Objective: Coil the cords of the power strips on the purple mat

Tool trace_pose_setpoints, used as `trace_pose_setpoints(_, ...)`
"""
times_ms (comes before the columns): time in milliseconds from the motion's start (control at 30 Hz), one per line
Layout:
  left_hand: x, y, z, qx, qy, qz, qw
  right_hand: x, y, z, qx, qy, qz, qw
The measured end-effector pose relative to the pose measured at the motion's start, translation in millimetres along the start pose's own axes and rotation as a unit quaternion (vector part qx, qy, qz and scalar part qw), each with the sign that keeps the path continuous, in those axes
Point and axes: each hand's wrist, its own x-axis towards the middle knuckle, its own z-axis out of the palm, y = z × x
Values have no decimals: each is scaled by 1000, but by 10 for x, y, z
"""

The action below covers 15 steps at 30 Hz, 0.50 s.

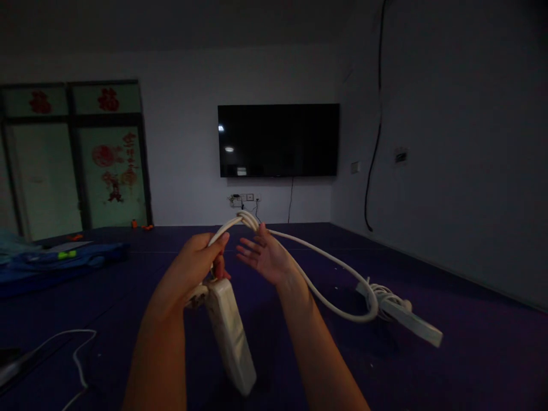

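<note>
My left hand (204,258) is closed around a white cable (334,260), its thumb pressed on top. Below that hand hangs a long white power strip (231,337), tilted, its lower end toward me. Several turns of the cable arch over both hands. My right hand (268,257) has its fingers spread and palm partly toward me; the cable passes by its thumb. From there a wide loop runs out to the right. Whether the right thumb presses on the cable I cannot tell.
On the dark purple floor (411,371) to the right lies another white power strip (413,322) with its cord coiled. Blue cloth (94,255) lies at left, and a thin white cord (77,357) nearer. A television (278,140) hangs on the far wall.
</note>
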Motion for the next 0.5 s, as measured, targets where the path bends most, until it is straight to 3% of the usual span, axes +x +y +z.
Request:
trace_pose_setpoints(100,-71,-44,-270,89,118,-14,989,41,258,61,-87,-127,52,987)
trace_pose_setpoints(200,-111,-109,-487,167,220,-47,960,53,525,116,-194,-272,89,938)
trace_pose_setpoints(267,-127,-135,-587,203,256,-66,943,64,743,150,-272,-327,97,900)
trace_pose_setpoints(333,-141,-134,-654,248,287,-79,922,80,1009,188,-346,-341,112,867)
trace_pose_setpoints(400,-157,-113,-699,299,311,-86,898,92,1307,229,-418,-315,134,842)
trace_pose_setpoints(500,-183,-87,-752,351,325,-94,873,68,1708,290,-463,-250,109,843)
